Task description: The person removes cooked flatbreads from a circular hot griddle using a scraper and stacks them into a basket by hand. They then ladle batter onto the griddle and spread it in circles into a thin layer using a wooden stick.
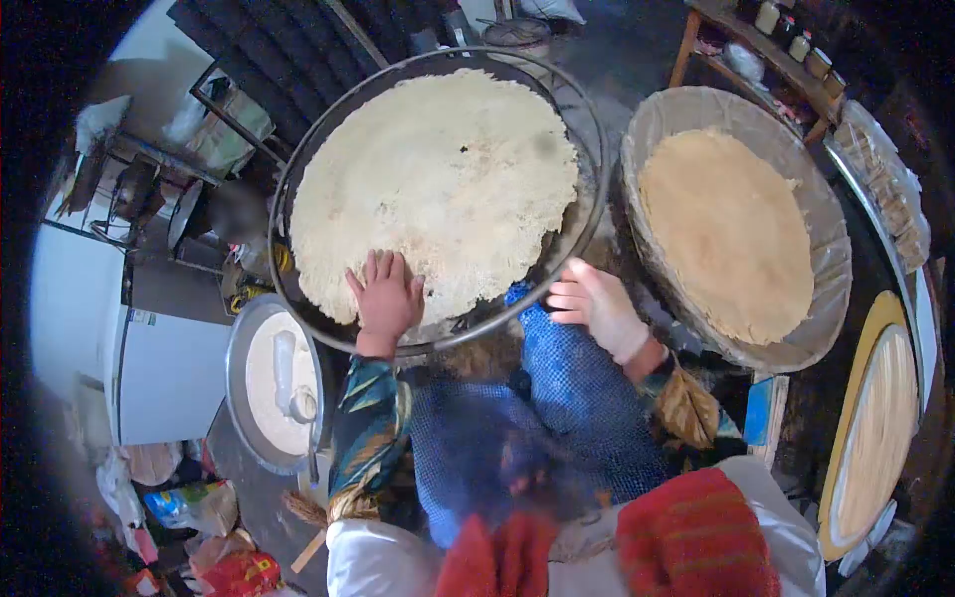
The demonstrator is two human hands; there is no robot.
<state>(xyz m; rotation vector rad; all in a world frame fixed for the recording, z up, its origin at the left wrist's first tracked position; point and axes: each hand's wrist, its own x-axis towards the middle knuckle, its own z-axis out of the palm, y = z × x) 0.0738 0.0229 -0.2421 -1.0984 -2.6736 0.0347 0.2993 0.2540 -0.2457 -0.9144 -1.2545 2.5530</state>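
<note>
A large, thin, pale flatbread [428,179] with ragged edges and a small dark hole covers most of a round dark griddle [283,214] with a raised metal rim. My left hand [386,303] lies on the bread's near left edge, fingers spread and nothing held. At the near right of the rim is my right hand [602,310], whitish as if floured or gloved. Its fingers are curled together close against the rim; what they hold, if anything, is hidden. A blue textured cloth [567,368] covers my legs just below the griddle.
To the right, a lined basket [637,224] holds flat tan bread [731,229]. A metal basin [237,383] of pale batter or flour, with a ladle-like tool inside, stands at left. An oval board [836,448] leans far right. Jars [801,45] line a shelf behind.
</note>
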